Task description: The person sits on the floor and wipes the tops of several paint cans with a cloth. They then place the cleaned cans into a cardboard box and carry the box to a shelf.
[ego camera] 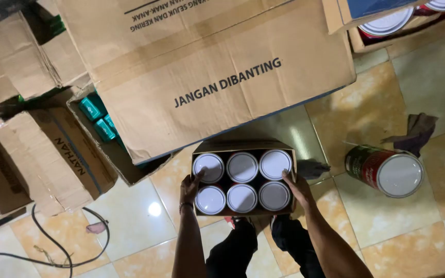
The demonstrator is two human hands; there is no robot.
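gripping the open box (244, 146) of 6 upright cans (242, 167), long axis left-right.

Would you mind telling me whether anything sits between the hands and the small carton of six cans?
Nothing visible does. The left hand and right hand already grip opposite sides of the small carton, with the six cans standing inside it.
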